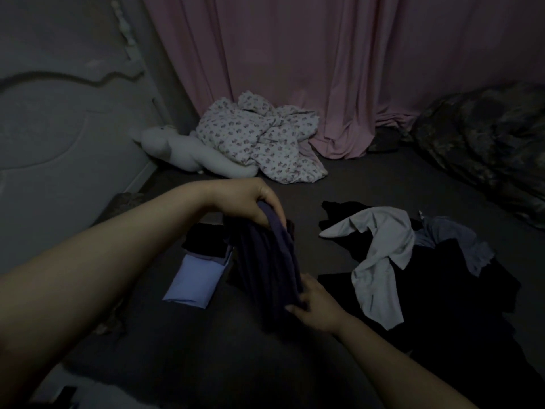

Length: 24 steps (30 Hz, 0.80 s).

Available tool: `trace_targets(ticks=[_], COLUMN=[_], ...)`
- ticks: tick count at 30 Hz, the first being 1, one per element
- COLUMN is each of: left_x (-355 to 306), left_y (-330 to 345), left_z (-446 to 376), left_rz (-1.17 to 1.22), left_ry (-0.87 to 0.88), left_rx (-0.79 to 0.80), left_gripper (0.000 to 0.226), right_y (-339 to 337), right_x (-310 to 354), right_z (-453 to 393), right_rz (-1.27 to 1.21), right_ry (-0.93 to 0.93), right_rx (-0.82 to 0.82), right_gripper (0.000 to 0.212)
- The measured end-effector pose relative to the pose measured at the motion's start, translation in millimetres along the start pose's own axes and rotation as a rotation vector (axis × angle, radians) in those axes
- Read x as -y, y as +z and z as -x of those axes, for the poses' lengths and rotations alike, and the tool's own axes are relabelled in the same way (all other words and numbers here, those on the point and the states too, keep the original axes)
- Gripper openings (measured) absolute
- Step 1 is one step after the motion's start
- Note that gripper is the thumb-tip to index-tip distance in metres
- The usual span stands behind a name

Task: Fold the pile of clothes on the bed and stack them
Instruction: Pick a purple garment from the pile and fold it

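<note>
We hold a dark navy garment between both hands above the dark bed sheet. Our left hand grips its upper end, fingers curled over the bunched cloth, while our right hand pinches its lower end, so the piece hangs stretched between the two, with the hands well apart.

Taking the navy garment as our landmark: just to its left, partly hidden behind it, lies the small stack of folded clothes, a pale blue piece at the bottom with a black piece on top. To its right lies the loose pile of unfolded clothes, mostly black, with a light grey garment sprawled across it and a blue-grey piece at its far edge.

Beyond the navy garment, against the pink curtain, a crumpled floral blanket sits beside a white soft toy. Far to its right, at the edge of the bed, lies a dark patterned quilt. To its far left rises the pale carved headboard.
</note>
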<state>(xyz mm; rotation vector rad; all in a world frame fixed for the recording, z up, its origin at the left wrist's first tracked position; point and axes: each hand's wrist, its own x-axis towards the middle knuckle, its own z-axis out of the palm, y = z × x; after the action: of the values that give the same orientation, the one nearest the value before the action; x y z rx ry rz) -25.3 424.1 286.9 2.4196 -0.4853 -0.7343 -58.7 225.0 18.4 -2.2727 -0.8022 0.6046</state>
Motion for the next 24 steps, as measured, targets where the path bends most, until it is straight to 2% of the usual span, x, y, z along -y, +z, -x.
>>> trace_targets(ticks=[1,3,5,10,13,16,18,24], left_x=[0.6,2.1,4.1,24.2,41.8,56.6,62.8,61.1], left_y=[-1.0,-2.8,-5.8,-9.5,-3.3,3.5,6.8,6.8], left_z=[0.9,1.6,3.4,6.9,0.0,-10.8,-19.3,-46.3], left_rz=[0.004,-0.002,-0.016,-0.073,-0.217,-0.272,-0.280,-0.224], left_ry=[0.002,0.009,-0.007,-0.070,-0.139,-0.192,-0.193,-0.112], left_rx=[-0.002,-0.012,-0.024,-0.097,-0.159,-0.232,-0.292,-0.515], left_gripper=[0.028,0.029,0.028,0.022,0.031,0.029,0.028,0.019], right_y=[4.7,2.1,-7.9,-56.8,-98.7,-143.9,-169.6,-227.9], right_x=[2.9,12.3,13.5,-18.8,-46.4,-55.8,-52.3,-41.1], right_z=[-3.1,-5.2,-6.1,11.8,20.4,22.6,22.3,23.3], right_rz=[0.003,-0.036,-0.078,-0.043,-0.060,-0.042,0.005,0.028], right_ry=[-0.018,0.030,0.117,0.225,0.334,0.376,0.374,0.416], right_rx=[0.005,-0.020,-0.086,-0.166,-0.271,-0.337,-0.388,-0.675], right_gripper=[0.060,0.035,0.026,0.021,0.020,0.023,0.024,0.021])
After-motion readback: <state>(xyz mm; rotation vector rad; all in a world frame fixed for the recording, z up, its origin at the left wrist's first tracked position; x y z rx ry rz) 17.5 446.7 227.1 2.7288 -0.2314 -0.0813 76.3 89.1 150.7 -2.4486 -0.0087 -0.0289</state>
